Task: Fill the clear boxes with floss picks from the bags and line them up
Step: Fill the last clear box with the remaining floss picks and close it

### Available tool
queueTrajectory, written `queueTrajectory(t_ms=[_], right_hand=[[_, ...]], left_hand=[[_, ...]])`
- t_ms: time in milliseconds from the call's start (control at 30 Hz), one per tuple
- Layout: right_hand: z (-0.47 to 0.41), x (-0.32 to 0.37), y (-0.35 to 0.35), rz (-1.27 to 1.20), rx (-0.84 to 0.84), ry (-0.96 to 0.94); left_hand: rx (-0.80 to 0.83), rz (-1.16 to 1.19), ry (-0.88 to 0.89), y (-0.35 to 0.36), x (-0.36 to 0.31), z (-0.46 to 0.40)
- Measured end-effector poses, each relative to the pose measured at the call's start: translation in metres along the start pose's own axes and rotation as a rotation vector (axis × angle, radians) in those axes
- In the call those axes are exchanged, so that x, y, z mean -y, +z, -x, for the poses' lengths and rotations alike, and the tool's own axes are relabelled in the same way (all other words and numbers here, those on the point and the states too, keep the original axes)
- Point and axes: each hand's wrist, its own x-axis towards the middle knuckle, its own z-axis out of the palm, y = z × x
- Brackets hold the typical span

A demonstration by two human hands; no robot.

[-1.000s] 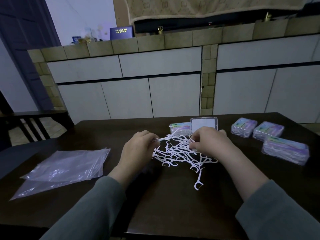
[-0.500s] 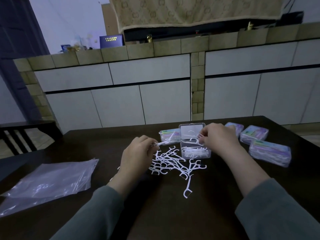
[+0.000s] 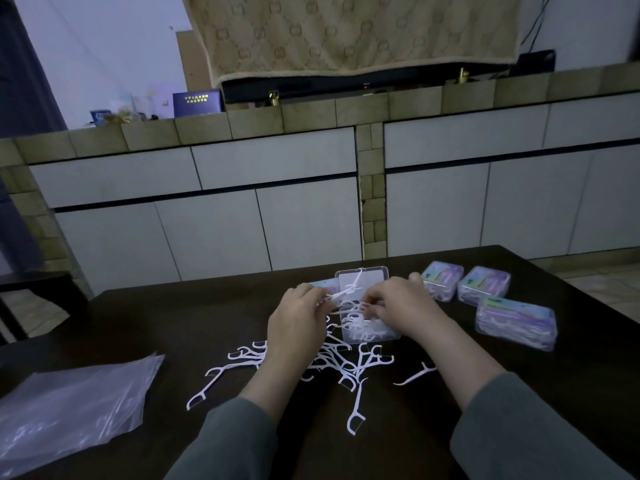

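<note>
An open clear box [image 3: 372,332] with its lid [image 3: 363,277] raised stands mid-table, partly filled with white floss picks. A loose pile of floss picks [image 3: 332,362] lies in front of it. My left hand [image 3: 298,323] pinches a few floss picks [image 3: 341,292] just left of the box. My right hand [image 3: 401,306] hovers over the box, fingers curled on picks at its rim. Three closed filled boxes [image 3: 516,322] sit to the right. Another filled box [image 3: 323,284] is partly hidden behind my left hand.
Flat clear plastic bags [image 3: 65,407] lie at the table's left near edge. Stray picks lie at the left [image 3: 207,386] and right [image 3: 415,374] of the pile. Tiled cabinets stand behind the dark table [image 3: 381,445]. A dark chair [image 3: 38,292] is at the far left.
My left hand has moved right toward the box with its picks, close to my right hand. My right hand has dropped from the lid to the box opening.
</note>
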Motion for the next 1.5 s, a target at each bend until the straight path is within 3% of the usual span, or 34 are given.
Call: queueTrajectory(t_ms=[167,367,600,767,900,967,1100,1200,1367,1500], right_hand=[[-0.006,-0.016,0.005,-0.039,0.045,0.034],[-0.003,-0.044,-0.003,-0.339,0.035,0.159],[0.003,-0.049,0.004,-0.440,0.275,0.176],[0.002,-0.053,0.010,-0.474,0.266,0.160],[0.003,-0.057,0.013,-0.538,0.253,0.149],[0.002,-0.058,0.015,-0.556,0.238,0.155],[0.000,-0.058,0.018,-0.556,0.237,0.148],[0.000,-0.058,0.019,-0.564,0.230,0.128],[-0.002,-0.059,0.021,-0.565,0.214,0.100],[-0.002,-0.060,0.022,-0.545,0.201,0.089]], left_hand=[[0.025,0.008,0.001,0.009,-0.003,-0.006],[0.096,-0.051,0.017,0.010,-0.006,-0.014],[0.427,-0.244,0.060,-0.007,-0.026,-0.028],[0.630,-0.383,0.058,-0.002,-0.049,-0.034],[0.785,-0.324,-0.018,0.004,-0.059,-0.042],[0.750,-0.248,-0.048,0.005,-0.058,-0.040],[0.491,-0.049,-0.037,0.006,-0.054,-0.033],[0.520,0.008,0.036,0.014,-0.059,-0.027],[0.556,0.086,-0.162,0.027,-0.068,-0.030],[0.545,0.133,-0.213,0.033,-0.070,-0.033]])
